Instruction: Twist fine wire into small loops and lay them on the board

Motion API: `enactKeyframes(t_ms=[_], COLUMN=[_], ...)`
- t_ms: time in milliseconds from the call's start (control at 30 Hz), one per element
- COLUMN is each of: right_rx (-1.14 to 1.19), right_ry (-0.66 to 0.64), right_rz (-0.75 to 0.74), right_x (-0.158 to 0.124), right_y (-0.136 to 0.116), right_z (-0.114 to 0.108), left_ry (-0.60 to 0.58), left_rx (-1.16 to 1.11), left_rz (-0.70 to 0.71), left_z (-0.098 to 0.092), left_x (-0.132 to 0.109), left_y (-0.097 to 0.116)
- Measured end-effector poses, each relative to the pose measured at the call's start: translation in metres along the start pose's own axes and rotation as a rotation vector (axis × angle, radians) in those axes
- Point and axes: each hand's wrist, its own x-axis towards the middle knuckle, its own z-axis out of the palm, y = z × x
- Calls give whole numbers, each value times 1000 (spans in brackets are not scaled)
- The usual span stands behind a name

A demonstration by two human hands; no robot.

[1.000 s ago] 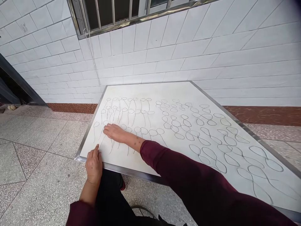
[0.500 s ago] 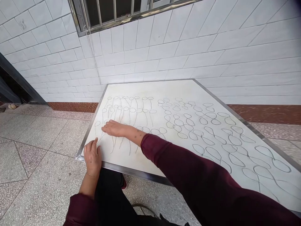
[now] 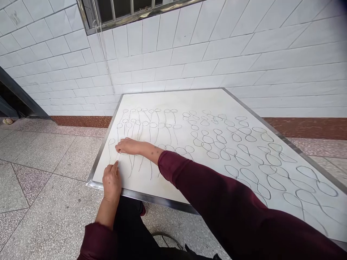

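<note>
Thin dark looped strands lie on a white table (image 3: 189, 101); whether they are wire or cord I cannot tell. My right hand (image 3: 128, 145) reaches across to the left part of the table, its fingers pinched at a looped strand whose loop is mostly covered. Closer to the front edge, my left hand (image 3: 111, 180) has thumb and forefinger together at the tail of that same strand. One single-loop strand (image 3: 111, 141) rests left of my hands. Behind them are rows of strands with one loop and a long tail (image 3: 153, 125).
Double-looped strands (image 3: 221, 138) spread over the table's right side. A metal trim (image 3: 157, 203) borders the table. Behind it rises a white tiled wall (image 3: 189, 61) with a barred window (image 3: 121, 9) and a hanging cord (image 3: 104, 50). Speckled floor (image 3: 54, 216) lies left.
My left hand has moved slightly right and its thumb and forefinger have closed together at the strand's tail. My right hand stays at nearly the same spot. The view has shifted slightly.
</note>
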Motion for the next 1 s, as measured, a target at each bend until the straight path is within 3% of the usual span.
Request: enactKeyframes(t_ms=[133, 267, 400, 500, 600, 733, 867, 1000], right_rx=[30, 65, 140, 192, 346, 629, 668, 575], right_ry=[41, 158, 256, 230, 177, -4, -36, 82], right_rz=[41, 167, 311, 290, 190, 255, 445, 665], right_x=[3, -11, -54, -102, -155, -219, -267, -304], right_y=[-2, -10, -41, -89, -145, -192, -193, -177], right_z=[7, 0, -14, -12, 6, 51, 94, 122], left_ry=[-1, -1, -7, -5, -4, 1, 19, 75], left_rx=[12, 17, 12, 4, -2, -17, -59, -122], left_rz=[-13, -28, -44, -53, -56, -50, -43, -48], left_z=[6, 9, 8, 7, 8, 9, 7, -3], left_x=[0, 1, 4, 6, 8, 12, 10, -2], left_y=[0, 3, 6, 7, 6, 3, -2, -3])
